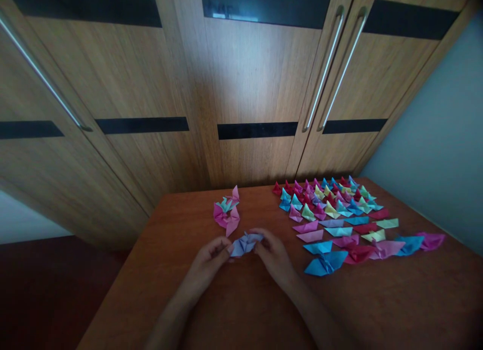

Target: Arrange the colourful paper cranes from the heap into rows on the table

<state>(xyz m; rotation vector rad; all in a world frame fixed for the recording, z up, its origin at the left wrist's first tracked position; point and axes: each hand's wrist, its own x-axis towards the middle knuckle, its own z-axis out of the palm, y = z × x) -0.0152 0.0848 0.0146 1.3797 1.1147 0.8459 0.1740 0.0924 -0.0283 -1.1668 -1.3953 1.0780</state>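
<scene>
A lavender folded paper piece (245, 245) is held between my two hands, just above the near middle of the table. My left hand (212, 257) pinches its left end between thumb and fingers. At the opposite end, my right hand (272, 250) grips it the same way. Its middle shows several folds and a small raised point. Beyond my hands lies a small group of pink folded papers (231, 220), with a teal folded paper (227, 204) among them.
On the right stand rows of small colourful paper boats (317, 194). Nearer are flatter folded strips (338, 231) and a row of larger folded pieces, including a blue one (326, 263). The brown table (181, 224) meets wooden wardrobe doors (256, 78) behind and a wall at right.
</scene>
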